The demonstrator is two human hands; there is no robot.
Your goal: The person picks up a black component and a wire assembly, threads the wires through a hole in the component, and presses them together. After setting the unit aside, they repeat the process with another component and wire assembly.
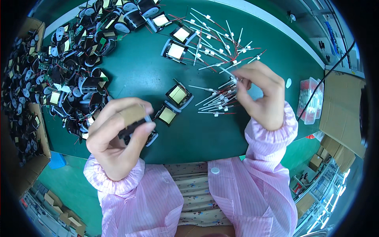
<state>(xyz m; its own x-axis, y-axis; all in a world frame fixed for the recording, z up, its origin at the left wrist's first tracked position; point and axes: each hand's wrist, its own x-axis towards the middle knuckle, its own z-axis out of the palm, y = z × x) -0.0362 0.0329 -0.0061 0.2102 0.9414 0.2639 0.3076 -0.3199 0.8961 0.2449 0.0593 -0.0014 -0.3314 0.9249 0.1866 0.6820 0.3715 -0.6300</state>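
My left hand (114, 136), with tan tape round one finger, is closed on a small black part with a pale grey edge, mostly hidden by the fingers and blurred. My right hand (262, 93) pinches a thin white stick (227, 72) by one end, above a bundle of similar sticks (217, 100) with white tabs and red wires. Between the hands lie two black parts with grey rounded ends and yellowish pads, one higher (177, 94) and one lower (167, 115). Another such part (151, 138) sits partly hidden beside my left hand.
A big heap of black parts (85, 85) covers the left of the green table (205, 138), beside a full cardboard box (42, 136). Loose white sticks (227, 45) spread at the back. At the right edge stands a clear plastic box (310, 100) of sticks, with a cable crossing it.
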